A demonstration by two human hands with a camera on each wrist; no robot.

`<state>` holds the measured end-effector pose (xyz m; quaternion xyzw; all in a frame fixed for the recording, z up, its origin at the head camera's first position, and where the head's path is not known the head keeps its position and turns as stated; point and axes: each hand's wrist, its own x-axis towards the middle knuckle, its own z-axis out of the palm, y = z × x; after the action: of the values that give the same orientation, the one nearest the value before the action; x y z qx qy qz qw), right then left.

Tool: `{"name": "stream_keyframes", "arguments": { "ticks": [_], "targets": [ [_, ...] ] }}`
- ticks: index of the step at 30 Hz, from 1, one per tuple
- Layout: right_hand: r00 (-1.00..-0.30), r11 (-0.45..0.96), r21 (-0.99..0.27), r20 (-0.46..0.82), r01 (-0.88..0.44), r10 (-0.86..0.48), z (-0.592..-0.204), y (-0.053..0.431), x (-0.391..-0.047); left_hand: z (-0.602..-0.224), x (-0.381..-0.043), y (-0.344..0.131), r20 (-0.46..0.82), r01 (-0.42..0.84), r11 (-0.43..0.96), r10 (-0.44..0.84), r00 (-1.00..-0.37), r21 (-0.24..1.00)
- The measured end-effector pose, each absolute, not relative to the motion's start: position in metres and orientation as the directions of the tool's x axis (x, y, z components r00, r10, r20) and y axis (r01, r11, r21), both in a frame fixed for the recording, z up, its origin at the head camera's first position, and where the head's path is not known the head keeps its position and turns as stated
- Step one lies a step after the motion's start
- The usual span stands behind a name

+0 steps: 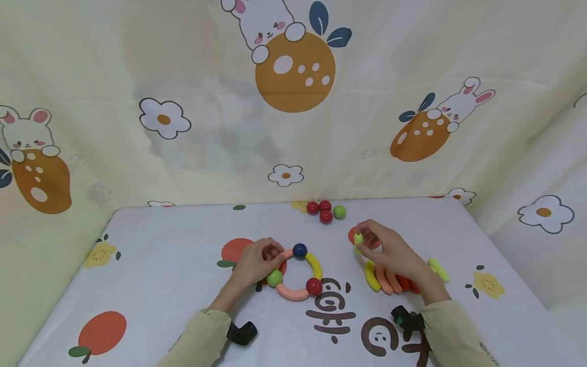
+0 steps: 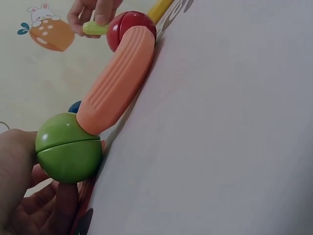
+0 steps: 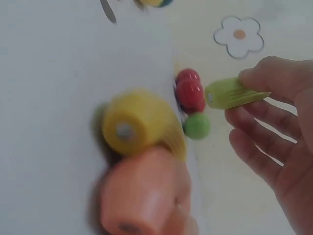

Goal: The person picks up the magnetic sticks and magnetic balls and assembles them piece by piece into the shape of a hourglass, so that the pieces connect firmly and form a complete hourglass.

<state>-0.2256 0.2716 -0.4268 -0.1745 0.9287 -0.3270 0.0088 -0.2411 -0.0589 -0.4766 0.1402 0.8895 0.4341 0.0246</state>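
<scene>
soundest, by judgement, seemed the ball-and-rod ring [image 1: 292, 294] flat under light fingers, the light green piece [image 1: 358, 242] pinched with its end clear. your left hand [image 1: 258, 261] was curled on the ring's side nearer the left edge of the surface [image 1: 160, 285]; your right hand [image 1: 390, 250], thumb and fingers nearly together, pinched the piece, raised between ring and right edge.

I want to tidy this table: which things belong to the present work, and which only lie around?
In work:
ring of balls and curves, held by left hand
lime stick, in right hand

Lying loose, perhaps spares:
three red balls, one green ball
row of curved pieces
something lime beyond
</scene>
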Motion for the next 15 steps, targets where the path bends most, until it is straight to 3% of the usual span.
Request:
{"name": "stream_keyframes", "arguments": {
  "ticks": [15],
  "targets": [
    [-0.851, 0.667, -0.531, 0.263, -0.522, -0.455, -0.433, 0.249, -0.224, -0.479, -0.238, -0.055, 0.096, 0.199, 0.57, 0.206, -0.974, 0.797]
  ]
}}
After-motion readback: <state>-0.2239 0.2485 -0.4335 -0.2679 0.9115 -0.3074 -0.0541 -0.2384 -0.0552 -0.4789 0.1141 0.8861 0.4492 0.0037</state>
